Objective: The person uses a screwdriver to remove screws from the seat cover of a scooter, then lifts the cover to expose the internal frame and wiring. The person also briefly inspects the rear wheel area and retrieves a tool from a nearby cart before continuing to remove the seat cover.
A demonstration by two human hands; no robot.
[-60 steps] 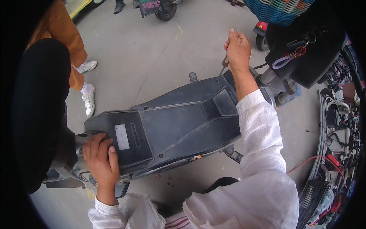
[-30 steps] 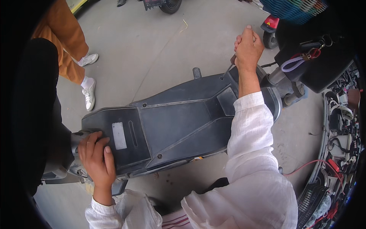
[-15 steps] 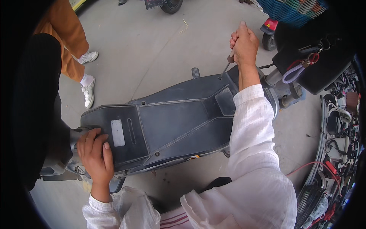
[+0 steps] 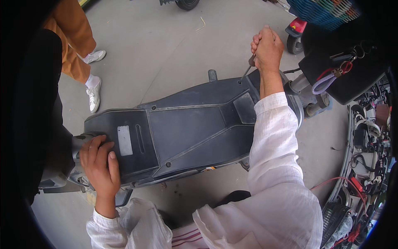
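Observation:
A dark grey scooter footboard (image 4: 186,126) stretches across the middle of the view, with screws set in recesses along its edges. At its far right corner, my right hand (image 4: 268,50) is closed around the brown handle of a screwdriver (image 4: 251,61). The thin shaft slants down to a screw hole (image 4: 240,82), its tip at or very near that hole. Over at the left end, my left hand (image 4: 99,166) lies flat with fingers extended on the panel's edge, beside a pale rectangular label (image 4: 124,140). It holds nothing.
A black seat rises at the left edge. Keys with a purple strap (image 4: 324,84) hang at the right, below a blue woven basket (image 4: 325,12). Someone in orange trousers (image 4: 74,39) stands at the far left. Assorted parts (image 4: 367,153) crowd the right side, near a red cable.
The whole view has shifted slightly, moving the footboard's left end a little left and up. Both hands keep their places on the scooter, and the screwdriver stays at the same hole.

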